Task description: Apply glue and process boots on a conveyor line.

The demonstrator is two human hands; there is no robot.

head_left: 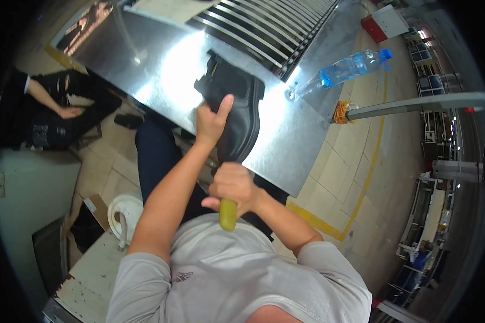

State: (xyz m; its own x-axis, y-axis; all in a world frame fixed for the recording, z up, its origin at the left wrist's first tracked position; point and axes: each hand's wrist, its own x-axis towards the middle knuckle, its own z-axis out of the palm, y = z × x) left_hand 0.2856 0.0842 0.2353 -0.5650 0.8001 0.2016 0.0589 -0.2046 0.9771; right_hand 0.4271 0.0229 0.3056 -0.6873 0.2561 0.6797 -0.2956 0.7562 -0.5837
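A black leather-look shoe or boot (234, 116) lies on the shiny metal table (291, 156), with one end reaching the table's near edge. My left hand (211, 125) grips its left side, thumb stretched along the upper and fingers hidden beneath. Close to the shoe's near end, my right hand (234, 187) is wrapped round a hand tool with a yellow-green handle (228, 216). The handle's butt points toward my body. The tool's working end is hidden by my fist, so its kind does not show.
Beyond the shoe runs a slatted metal conveyor (264, 24). A clear plastic bottle (350, 69) with a blue cap lies at the right of the table. A grey metal bar (415, 105) juts in from the right. Another person's hand (70, 112) rests at the far left.
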